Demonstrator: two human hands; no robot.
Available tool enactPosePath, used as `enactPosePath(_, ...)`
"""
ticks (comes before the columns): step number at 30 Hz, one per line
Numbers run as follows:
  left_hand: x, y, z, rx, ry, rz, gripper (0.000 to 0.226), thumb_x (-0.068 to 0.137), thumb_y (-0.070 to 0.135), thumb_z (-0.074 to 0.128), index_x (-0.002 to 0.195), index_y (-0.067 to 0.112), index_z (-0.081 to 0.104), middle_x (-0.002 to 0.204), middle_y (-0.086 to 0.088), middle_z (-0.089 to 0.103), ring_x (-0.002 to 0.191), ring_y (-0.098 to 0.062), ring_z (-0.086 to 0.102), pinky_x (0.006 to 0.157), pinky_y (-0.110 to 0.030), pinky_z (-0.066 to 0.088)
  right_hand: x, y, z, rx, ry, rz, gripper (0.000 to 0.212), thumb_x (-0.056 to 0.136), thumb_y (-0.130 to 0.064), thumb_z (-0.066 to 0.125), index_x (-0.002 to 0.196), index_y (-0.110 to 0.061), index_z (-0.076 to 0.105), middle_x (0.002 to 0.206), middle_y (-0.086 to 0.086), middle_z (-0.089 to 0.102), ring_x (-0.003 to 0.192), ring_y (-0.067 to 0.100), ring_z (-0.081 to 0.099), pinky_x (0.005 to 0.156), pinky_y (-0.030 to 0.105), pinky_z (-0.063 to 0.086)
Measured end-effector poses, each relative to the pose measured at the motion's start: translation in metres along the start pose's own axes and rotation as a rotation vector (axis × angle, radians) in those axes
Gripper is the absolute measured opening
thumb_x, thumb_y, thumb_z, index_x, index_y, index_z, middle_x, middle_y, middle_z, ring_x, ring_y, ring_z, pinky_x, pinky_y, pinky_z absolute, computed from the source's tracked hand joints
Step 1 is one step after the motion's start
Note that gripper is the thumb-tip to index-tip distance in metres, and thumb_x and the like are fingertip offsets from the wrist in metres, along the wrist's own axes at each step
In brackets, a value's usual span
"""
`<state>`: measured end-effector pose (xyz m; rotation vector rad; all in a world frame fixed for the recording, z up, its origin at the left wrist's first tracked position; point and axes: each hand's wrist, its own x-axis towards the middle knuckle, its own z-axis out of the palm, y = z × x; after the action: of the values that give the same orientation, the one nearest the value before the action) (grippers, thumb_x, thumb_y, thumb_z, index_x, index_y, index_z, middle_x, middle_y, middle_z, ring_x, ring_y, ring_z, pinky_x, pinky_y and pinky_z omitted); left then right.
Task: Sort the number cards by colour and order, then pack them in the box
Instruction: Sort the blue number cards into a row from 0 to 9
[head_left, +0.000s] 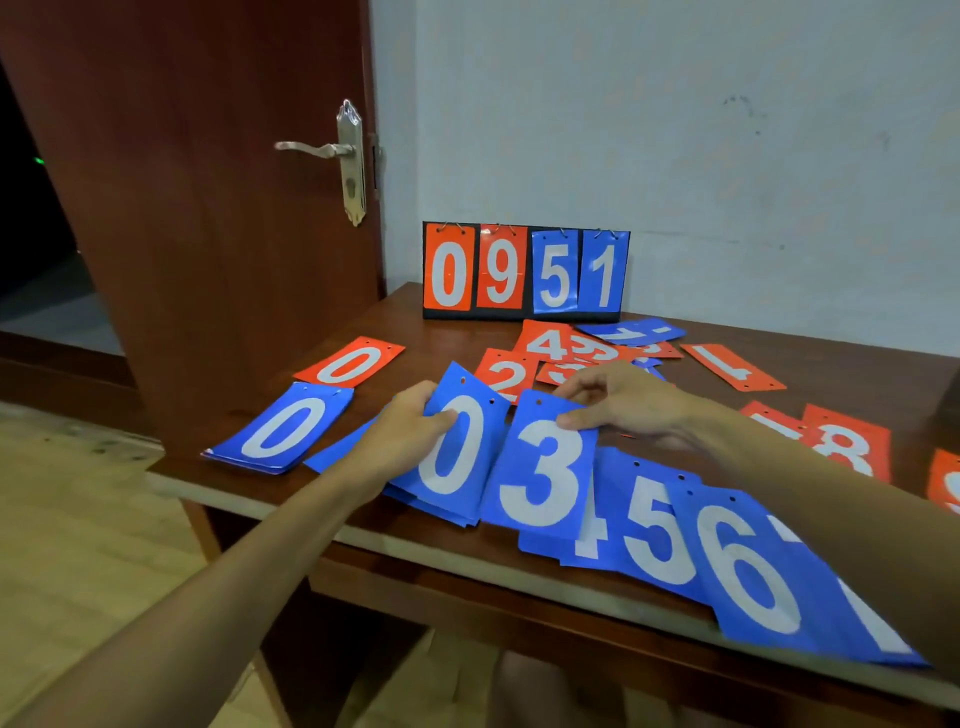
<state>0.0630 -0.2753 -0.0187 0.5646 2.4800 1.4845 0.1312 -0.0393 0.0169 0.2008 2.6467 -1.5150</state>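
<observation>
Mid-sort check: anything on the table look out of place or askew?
Yes. The blue row jumps from the blue 0 card, gripped by the left hand, to the blue 3 card, pinched by the right hand; no 1 or 2 shows between. The blue 6 card overhangs the brown wooden table's front edge.

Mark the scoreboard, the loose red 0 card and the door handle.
scoreboard (525, 270): head view, middle of board.
loose red 0 card (349, 364): head view, card centre.
door handle (317, 149): head view, lever.

Scoreboard (525, 270) behind scattered cards (540, 483) on table (441, 338); door (208, 208) left.
</observation>
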Motion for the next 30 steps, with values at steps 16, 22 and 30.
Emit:
enactPosePath(16, 0.010, 0.017, -0.018, -0.288, 0.076, -0.052, 0.013, 0.092, 0.028, 0.059, 0.104, 0.022, 0.059, 0.090, 0.002, 0.071, 0.073, -0.014, 0.070, 0.057, -0.026, 0.056, 0.016, 0.002, 0.039, -0.851, 0.196, -0.204, 0.038, 0.074, -0.043, 0.075, 0.102, -0.024, 0.059, 0.105, -0.006, 0.052, 0.096, 0.010, 0.048, 0.078, 0.020, 0.041)
enactPosePath(22, 0.010, 0.024, -0.018, -0.265, 0.039, -0.047, 0.036, 0.080, 0.025, 0.073, 0.112, 0.017, 0.059, 0.097, -0.004, 0.072, 0.071, -0.013, 0.072, 0.054, -0.024, 0.057, 0.031, -0.035, 0.041, -0.099, 0.413, -0.212, 0.015, 0.095, -0.029, 0.053, 0.104, -0.021, 0.061, 0.098, -0.010, 0.061, 0.095, 0.007, 0.056, 0.071, 0.016, 0.044)
enactPosePath(30, 0.011, 0.006, -0.056, -0.329, 0.122, -0.078, 0.032, 0.082, 0.016, 0.072, 0.113, 0.010, 0.062, 0.094, -0.011, 0.071, 0.078, -0.020, 0.071, 0.071, -0.035, 0.059, 0.074, -0.062, 0.072, -0.037, 0.245, -0.254, 0.012, 0.084, -0.019, 0.071, 0.093, -0.013, 0.066, 0.088, -0.001, 0.067, 0.079, 0.014, 0.067, 0.059, 0.023, 0.056)
